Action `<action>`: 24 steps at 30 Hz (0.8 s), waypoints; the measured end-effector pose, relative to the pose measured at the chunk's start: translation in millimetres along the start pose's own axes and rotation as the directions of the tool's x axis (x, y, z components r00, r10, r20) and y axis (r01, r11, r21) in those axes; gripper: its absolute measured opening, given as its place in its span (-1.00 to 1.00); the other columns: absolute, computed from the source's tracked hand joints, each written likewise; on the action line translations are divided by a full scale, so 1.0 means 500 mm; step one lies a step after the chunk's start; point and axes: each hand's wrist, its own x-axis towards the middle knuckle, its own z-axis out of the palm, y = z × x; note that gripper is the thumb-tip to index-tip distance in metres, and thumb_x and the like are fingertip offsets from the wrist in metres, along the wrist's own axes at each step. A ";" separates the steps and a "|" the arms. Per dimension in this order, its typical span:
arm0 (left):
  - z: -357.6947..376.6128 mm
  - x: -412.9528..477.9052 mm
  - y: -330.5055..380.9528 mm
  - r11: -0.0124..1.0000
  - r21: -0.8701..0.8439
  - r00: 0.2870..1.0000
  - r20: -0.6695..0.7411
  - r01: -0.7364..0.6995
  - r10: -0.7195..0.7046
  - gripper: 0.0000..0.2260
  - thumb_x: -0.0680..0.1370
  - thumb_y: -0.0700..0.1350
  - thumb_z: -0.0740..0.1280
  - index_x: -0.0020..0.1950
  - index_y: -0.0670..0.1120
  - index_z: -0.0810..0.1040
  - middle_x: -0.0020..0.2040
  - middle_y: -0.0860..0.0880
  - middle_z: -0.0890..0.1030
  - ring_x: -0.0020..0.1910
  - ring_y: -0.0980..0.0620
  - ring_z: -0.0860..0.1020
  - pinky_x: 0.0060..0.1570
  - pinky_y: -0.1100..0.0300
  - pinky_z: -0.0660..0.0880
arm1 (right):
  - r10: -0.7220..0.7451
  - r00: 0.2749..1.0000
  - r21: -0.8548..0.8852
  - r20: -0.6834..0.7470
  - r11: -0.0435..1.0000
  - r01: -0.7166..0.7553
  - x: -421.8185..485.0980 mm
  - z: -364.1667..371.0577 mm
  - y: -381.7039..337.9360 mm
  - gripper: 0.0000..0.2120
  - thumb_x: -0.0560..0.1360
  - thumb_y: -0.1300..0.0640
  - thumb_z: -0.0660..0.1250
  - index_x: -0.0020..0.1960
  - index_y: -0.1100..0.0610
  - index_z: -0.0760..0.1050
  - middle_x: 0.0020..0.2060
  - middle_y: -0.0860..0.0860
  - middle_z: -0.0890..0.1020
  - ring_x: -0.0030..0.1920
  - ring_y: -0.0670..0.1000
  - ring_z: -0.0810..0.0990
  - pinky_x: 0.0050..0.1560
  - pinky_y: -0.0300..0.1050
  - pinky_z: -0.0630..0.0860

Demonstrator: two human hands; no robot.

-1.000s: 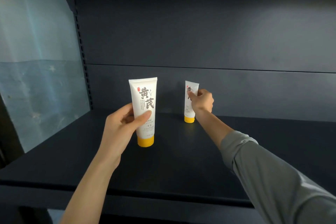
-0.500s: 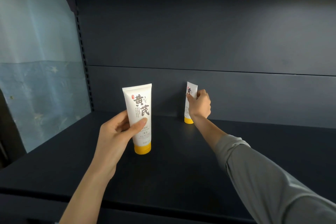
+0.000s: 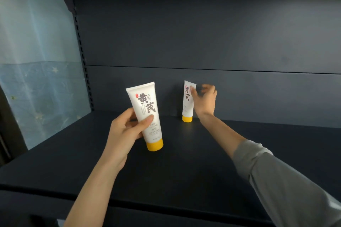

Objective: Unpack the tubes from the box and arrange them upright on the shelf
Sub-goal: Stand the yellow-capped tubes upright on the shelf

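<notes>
Two white tubes with yellow caps and black lettering are in view. My left hand [image 3: 127, 132] grips one tube [image 3: 145, 114] around its lower half, cap down and tilted, above the dark shelf [image 3: 184, 167]. The other tube [image 3: 188, 101] stands upright on its cap near the shelf's back panel. My right hand [image 3: 204, 101] is beside it on the right, blurred, with fingers spread; one fingertip overlaps the tube's top, the rest are apart from it. No box is in view.
The dark back panel [image 3: 203, 42] rises behind the standing tube. A slotted upright [image 3: 82, 57] marks the shelf's left end, with a pale blue wall [image 3: 36, 51] beyond. The shelf's front edge [image 3: 129, 202] runs below my forearms.
My right hand has opened from its grip on the standing tube and shifted slightly right. My left hand has tilted its tube and carried it a little to the left.
</notes>
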 end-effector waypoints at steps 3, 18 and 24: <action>0.039 0.007 0.017 1.000 -0.017 0.997 0.078 -0.017 0.018 -0.79 0.45 -0.17 0.42 0.06 0.03 0.60 -0.02 0.10 0.68 -0.02 0.15 0.64 -0.20 0.31 0.57 | -0.016 0.984 0.193 0.177 0.981 -0.018 -0.023 -0.052 -0.037 -0.70 0.54 -0.10 0.27 0.12 0.10 0.38 0.04 0.01 0.54 -0.04 -0.06 0.53 -0.10 -0.20 0.49; 0.196 -0.012 0.036 0.994 0.011 0.972 0.210 -0.112 0.107 -0.62 0.42 -0.15 0.48 0.17 0.12 0.49 -0.01 0.18 0.67 0.00 0.21 0.62 -0.06 0.29 0.56 | -0.172 0.738 0.242 0.652 0.970 0.013 -0.197 -0.276 -0.054 -0.62 0.38 0.06 0.42 0.15 0.13 0.47 0.09 -0.01 0.65 0.10 -0.09 0.63 0.08 -0.20 0.56; 0.210 -0.022 0.035 0.989 0.066 0.964 0.240 -0.131 0.112 -0.64 0.44 -0.14 0.46 0.15 0.17 0.47 0.01 0.21 0.66 0.02 0.22 0.61 0.00 0.23 0.56 | -0.166 0.730 0.245 0.663 0.969 -0.002 -0.186 -0.285 -0.046 -0.63 0.40 0.13 0.46 0.17 0.13 0.47 0.09 -0.01 0.65 0.09 -0.05 0.64 0.06 -0.14 0.58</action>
